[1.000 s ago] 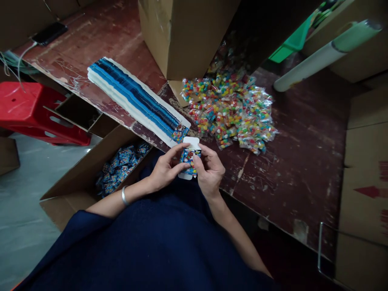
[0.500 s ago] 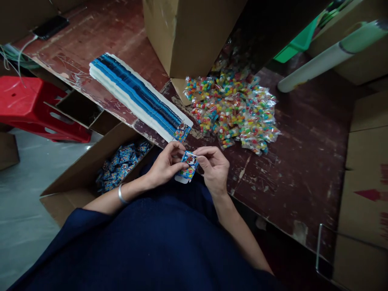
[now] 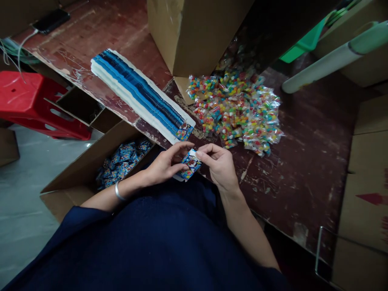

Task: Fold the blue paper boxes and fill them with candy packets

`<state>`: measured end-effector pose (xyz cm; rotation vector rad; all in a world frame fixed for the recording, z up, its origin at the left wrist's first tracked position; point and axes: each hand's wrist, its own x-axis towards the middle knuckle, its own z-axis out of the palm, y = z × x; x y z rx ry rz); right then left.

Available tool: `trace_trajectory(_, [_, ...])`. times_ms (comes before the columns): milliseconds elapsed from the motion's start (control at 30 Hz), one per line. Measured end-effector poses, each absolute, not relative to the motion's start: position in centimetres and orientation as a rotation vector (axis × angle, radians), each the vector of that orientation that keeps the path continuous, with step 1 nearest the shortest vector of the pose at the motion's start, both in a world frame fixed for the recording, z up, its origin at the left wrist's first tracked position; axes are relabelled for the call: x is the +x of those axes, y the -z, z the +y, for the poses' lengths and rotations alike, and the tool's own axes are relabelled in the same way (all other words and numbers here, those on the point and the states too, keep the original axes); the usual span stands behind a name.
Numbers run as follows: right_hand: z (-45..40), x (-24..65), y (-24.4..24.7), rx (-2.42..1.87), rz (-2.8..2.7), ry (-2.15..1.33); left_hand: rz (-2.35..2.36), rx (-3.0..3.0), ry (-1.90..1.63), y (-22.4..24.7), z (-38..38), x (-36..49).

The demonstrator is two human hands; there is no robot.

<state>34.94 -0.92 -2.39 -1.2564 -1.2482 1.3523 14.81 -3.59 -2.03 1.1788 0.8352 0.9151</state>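
A small blue printed candy box [image 3: 192,162] is between my two hands, over my lap at the table's front edge. My left hand [image 3: 166,163] grips it from the left, thumb pressed on its printed face. At its upper right corner, my right hand [image 3: 220,165] pinches the box's end by a white flap. Just beyond lies a long row of overlapped flat candy boxes [image 3: 139,95], blue and white. Clear bags of colourful candies [image 3: 236,111] are heaped to the right of that row. Whether anything is inside the held box is hidden.
Left of my lap, an open carton [image 3: 69,169] holds many small blue boxes [image 3: 123,161]. A red stool [image 3: 33,101] stands farther left. On the worn table [image 3: 291,169] are a tall carton [image 3: 194,36], a phone [image 3: 51,21] and a pale tube [image 3: 321,66].
My right hand has moved slightly right and now pinches the upper corner of the box. The box has tilted a little, and a white flap shows at its top end.
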Motion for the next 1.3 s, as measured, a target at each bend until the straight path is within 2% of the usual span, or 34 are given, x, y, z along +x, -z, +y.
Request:
trace_trajectory(300, [-1.9, 34.2, 1.6, -1.189, -1.704, -1.044, 0.895, 1.213, -0.825, 2.1, -2.4, 12.1])
trace_trajectory(433, [-0.5, 33.7, 3.2, -1.213, -1.926, -0.66, 1.054, 1.513, -0.593, 0.0, -0.2, 6.9])
trace_trajectory(500, [0.3, 33.1, 4.3, -1.212, -2.061, -0.483, 1.212, 1.67, -0.589, -0.7, 0.6, 4.6])
trace_trajectory(600, [1.3, 32.2, 5.7, -1.237, -2.191, -0.408, 1.362, 1.735, -0.693, -1.1, 1.0, 3.1])
trace_trajectory(767, [1.3, 32.5, 6.2, -1.193, -2.21, -0.396, 1.218, 1.454, -0.788, -0.7, 0.0, 5.7])
trace_trajectory(967, [-1.8, 33.4, 4.4, -0.983, -2.058, -0.095, 0.885, 0.707, -0.841, 3.3, -0.8, 11.8])
trace_trajectory(1067, [-3.8, 33.2, 3.8, -0.901, -2.062, -0.051, 0.775, 0.502, -0.866, 4.7, -1.1, 14.1])
trace_trajectory(1200, [-4.7, 33.3, 3.9, -0.887, -2.078, -0.009, 0.77, 0.516, -0.846, 4.4, -1.1, 14.4])
trace_trajectory(1300, [-4.5, 34.2, 4.5, -0.899, -2.137, 0.096, 0.843, 0.855, -0.63, 3.3, -0.5, 10.9])
